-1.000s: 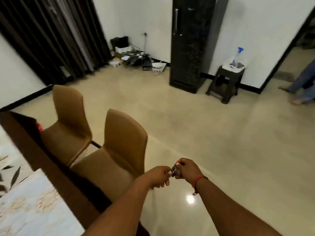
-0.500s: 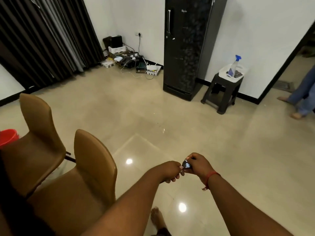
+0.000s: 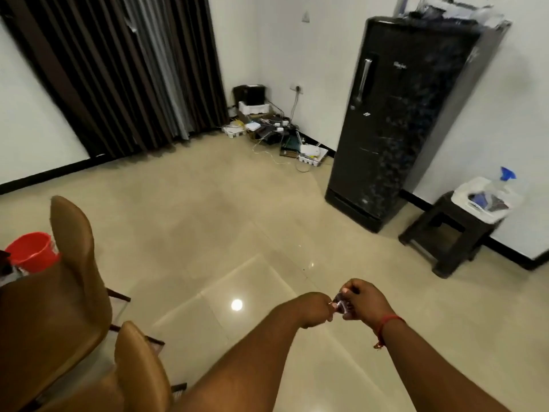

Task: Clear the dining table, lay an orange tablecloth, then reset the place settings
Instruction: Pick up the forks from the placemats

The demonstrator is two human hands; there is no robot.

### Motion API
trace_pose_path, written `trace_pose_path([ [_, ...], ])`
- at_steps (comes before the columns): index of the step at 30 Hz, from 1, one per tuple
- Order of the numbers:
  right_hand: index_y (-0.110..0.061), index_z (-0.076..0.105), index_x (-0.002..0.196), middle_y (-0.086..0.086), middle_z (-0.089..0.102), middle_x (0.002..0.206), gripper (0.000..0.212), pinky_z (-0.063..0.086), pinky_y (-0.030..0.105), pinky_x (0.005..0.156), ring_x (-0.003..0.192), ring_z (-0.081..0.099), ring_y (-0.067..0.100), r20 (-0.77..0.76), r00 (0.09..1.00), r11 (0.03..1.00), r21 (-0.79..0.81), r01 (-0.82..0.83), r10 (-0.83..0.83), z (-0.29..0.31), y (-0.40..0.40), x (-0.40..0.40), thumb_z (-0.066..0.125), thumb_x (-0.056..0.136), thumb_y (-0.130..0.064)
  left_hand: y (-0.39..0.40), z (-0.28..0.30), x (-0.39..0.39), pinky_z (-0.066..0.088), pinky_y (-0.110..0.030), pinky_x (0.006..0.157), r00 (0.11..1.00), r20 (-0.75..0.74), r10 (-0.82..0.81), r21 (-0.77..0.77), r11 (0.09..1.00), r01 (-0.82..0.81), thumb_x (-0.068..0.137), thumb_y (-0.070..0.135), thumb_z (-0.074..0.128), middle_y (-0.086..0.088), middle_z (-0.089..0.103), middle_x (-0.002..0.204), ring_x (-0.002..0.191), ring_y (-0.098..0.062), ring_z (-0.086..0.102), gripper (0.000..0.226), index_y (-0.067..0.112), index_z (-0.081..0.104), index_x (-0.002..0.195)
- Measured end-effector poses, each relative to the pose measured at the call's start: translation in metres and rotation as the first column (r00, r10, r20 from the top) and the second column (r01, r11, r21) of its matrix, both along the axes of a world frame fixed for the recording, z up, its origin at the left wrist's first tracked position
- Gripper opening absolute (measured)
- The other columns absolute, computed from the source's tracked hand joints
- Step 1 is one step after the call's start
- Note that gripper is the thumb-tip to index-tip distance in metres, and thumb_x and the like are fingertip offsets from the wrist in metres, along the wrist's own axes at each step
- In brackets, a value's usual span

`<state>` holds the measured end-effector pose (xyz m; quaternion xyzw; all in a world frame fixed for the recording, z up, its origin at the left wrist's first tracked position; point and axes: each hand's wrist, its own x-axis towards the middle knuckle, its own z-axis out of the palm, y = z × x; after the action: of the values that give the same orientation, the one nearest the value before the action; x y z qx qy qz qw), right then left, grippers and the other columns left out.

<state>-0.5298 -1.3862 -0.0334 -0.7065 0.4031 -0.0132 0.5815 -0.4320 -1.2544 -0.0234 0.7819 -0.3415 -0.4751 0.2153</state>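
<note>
Both my hands meet in front of me over the shiny floor. My right hand (image 3: pixel 364 298) curls round a small shiny object (image 3: pixel 341 304), too small to identify. My left hand (image 3: pixel 313 309) is curled beside it, its fingertips pinching the same object. A red thread is tied round my right wrist. The dining table and any tablecloth are out of view.
Two tan dining chairs (image 3: pixel 74 281) stand at the lower left, a red bucket (image 3: pixel 32 251) behind them. A black fridge (image 3: pixel 395 120) stands against the far wall, a dark stool (image 3: pixel 448 233) with a white basin and spray bottle to its right. Cables and boxes (image 3: pixel 267 129) clutter the corner.
My view has swung right and away from the table, which has left the frame. The hands stay together on the small object. The person at the doorway is out of view.
</note>
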Motion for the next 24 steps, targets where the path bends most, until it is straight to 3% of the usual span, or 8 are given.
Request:
trace_pose_path([
  [2,-0.002,0.062,0.086,0.017,0.070,0.085,0.016,0.058,0.035,0.055,0.068,0.069,0.028,-0.017,0.998,0.998,0.005,-0.059,0.059,-0.003,-0.017,0.048,0.052,0.099,-0.006,-0.007,-0.007,0.039,0.036,-0.032,0.065,0.992,0.121,-0.021,-0.036,0.999,0.025,0.104,0.042,0.045,-0.012,0.056,0.094,0.080,-0.023,0.050,0.045,0.001,0.063,0.107],
  [7,-0.002,0.062,0.081,0.017,0.069,0.083,0.019,0.058,0.037,0.055,0.066,0.068,0.027,-0.020,0.963,0.962,0.031,-0.270,0.270,-0.020,-0.051,0.181,0.054,0.098,-0.007,-0.016,-0.026,0.147,0.039,-0.034,0.076,0.963,0.260,0.072,-0.060,0.997,-0.058,0.100,0.040,0.055,-0.019,0.066,0.110,0.102,-0.035,0.060,0.039,0.003,0.062,0.107],
  [14,-0.004,0.060,0.079,0.021,0.066,0.088,0.021,0.058,0.038,0.057,0.069,0.066,0.030,-0.001,0.790,0.787,0.082,-0.611,0.613,-0.011,-0.054,0.377,0.052,0.098,-0.007,-0.005,-0.010,0.279,0.035,-0.034,0.068,0.860,0.384,0.336,0.011,0.930,-0.369,0.101,0.048,0.050,-0.016,0.067,0.107,0.090,-0.032,0.059,0.044,0.006,0.061,0.110],
  [20,0.005,0.057,0.091,0.025,0.063,0.098,0.013,0.060,0.040,0.060,0.078,0.068,0.036,0.048,0.655,0.640,0.174,-0.749,0.754,-0.008,0.001,0.525,0.052,0.098,-0.004,0.042,-0.007,0.386,0.035,-0.035,0.071,0.752,0.456,0.476,0.039,0.834,-0.551,0.103,0.047,0.045,-0.019,0.064,0.111,0.098,-0.035,0.059,0.046,0.004,0.057,0.114],
  [24,0.005,0.058,0.091,0.027,0.064,0.101,0.012,0.061,0.042,0.060,0.076,0.069,0.038,0.051,0.620,0.596,0.224,-0.771,0.783,-0.011,0.047,0.604,0.052,0.098,-0.002,0.083,-0.022,0.450,0.036,-0.036,0.070,0.708,0.513,0.484,0.079,0.795,-0.601,0.105,0.044,0.042,-0.019,0.063,0.113,0.101,-0.037,0.060,0.043,0.006,0.051,0.123],
])
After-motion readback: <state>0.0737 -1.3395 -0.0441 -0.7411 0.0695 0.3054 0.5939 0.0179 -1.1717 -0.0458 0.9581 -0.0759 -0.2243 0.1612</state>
